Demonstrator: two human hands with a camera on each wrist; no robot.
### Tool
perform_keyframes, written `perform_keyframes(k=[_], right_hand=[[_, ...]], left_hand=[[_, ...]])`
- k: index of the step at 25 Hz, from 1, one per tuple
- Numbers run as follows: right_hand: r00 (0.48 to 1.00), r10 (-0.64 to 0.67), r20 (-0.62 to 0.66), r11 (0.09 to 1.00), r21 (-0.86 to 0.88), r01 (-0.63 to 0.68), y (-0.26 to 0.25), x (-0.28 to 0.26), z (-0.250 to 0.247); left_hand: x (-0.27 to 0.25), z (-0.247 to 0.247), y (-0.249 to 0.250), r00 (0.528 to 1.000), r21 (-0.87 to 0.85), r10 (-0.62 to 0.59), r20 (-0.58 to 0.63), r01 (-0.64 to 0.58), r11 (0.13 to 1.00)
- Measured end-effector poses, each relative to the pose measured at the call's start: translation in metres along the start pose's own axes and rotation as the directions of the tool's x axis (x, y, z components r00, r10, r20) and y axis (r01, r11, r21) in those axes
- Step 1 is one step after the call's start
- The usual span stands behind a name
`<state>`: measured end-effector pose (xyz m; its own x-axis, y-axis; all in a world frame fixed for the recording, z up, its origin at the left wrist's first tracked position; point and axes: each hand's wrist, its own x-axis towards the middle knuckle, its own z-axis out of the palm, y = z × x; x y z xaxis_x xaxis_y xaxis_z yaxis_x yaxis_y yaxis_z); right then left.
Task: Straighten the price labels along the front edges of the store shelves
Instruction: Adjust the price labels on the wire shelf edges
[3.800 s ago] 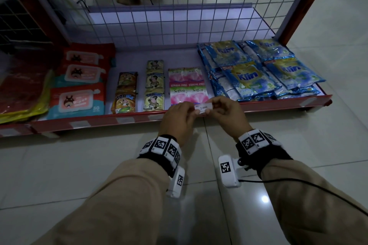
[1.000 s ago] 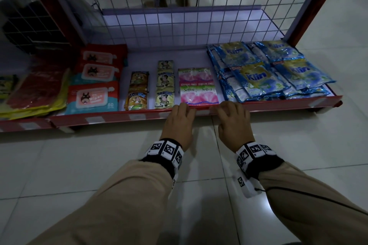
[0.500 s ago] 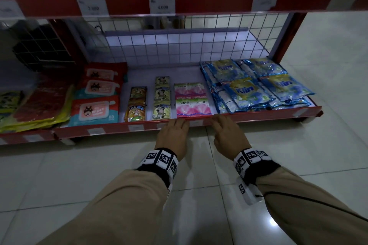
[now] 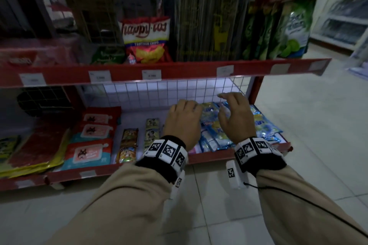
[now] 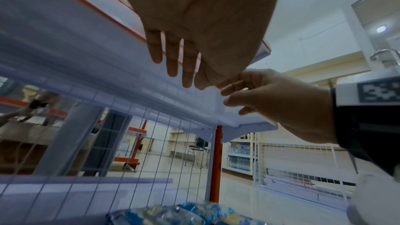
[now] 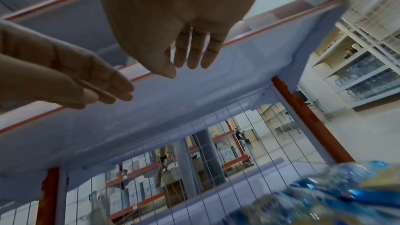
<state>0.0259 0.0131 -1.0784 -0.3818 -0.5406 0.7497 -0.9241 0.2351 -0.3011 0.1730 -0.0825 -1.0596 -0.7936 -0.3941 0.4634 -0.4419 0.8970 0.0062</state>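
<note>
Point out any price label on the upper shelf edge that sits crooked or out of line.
The white price label right of centre on the red upper shelf edge sits tilted and pokes above the strip; the white label beside it sits lower and square.

White price labels (image 4: 151, 75) line the red shelf edge (image 4: 179, 70), seemingly level.

My tan sleeves (image 4: 123, 201) end in black wristbands (image 4: 165, 157) with white coded tags; a black cable (image 4: 310, 203) trails rightward.
</note>
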Motion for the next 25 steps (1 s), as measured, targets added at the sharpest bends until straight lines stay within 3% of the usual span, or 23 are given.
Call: perform_keyframes(k=[3,6,16,21,25], right_hand=[[0.995,-0.071,-0.068,0.997,-0.024,0.070,-0.010,0.040,-0.014],[0.994,-0.095,-0.056,0.995,-0.043,0.093,-0.015,0.065,-0.020],[0.992,-0.108,-0.068,0.967,-0.239,0.089,-0.011,0.083,-0.018],[0.999,-0.045,0.010,0.959,-0.280,0.046,-0.014,0.096,-0.024],[0.993,-0.083,0.080,0.951,-0.293,0.102,-0.011,0.103,-0.033]], left_hand=[[0.028,-0.025,0.005,0.995,0.021,0.027,-0.091,-0.025,0.999],[0.048,-0.043,0.002,0.991,0.071,0.029,-0.131,-0.020,0.997],[0.067,-0.058,-0.008,0.997,0.176,0.023,-0.077,-0.009,0.984],[0.070,-0.057,-0.002,0.997,0.163,-0.004,-0.074,0.016,0.987],[0.075,-0.057,0.005,0.998,0.200,0.028,-0.062,-0.015,0.980]])
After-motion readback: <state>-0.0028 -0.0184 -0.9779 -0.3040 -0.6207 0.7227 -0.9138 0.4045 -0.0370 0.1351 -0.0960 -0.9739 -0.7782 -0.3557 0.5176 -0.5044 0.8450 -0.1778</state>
